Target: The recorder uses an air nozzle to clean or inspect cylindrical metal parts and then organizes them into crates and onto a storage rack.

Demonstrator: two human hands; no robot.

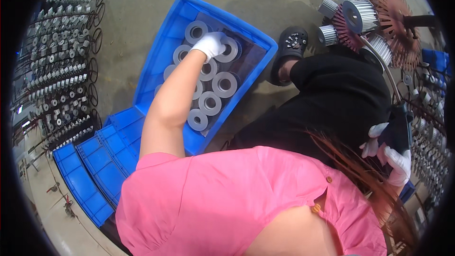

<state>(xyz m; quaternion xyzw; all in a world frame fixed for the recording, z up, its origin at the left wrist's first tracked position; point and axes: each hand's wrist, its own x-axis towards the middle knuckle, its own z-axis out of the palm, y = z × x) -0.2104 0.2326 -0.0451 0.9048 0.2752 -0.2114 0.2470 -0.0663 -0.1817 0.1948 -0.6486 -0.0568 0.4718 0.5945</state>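
Observation:
My left hand (210,46), in a white glove, reaches into a blue plastic crate (161,47). Its fingers are curled at the edge and hole of a grey ring-shaped metal part (229,51) at the crate's far side. Several more grey ring parts (224,84) lie around it in rows on a dark sheet. At the right, my right hand (391,159), also gloved in white, is wrapped around a dark-handled tool (402,123). A thin curved metal tube (384,61) runs up from that tool. Part of the right hand's grip is hidden by hair.
Stacked blue crates (102,161) stand at the left. Farther left, a rack (61,42) carries many small metal parts. Finned silver cylinders (360,16) and reddish slotted discs (391,19) stand at the far right. My shoe (290,50) is beside the crate's right corner.

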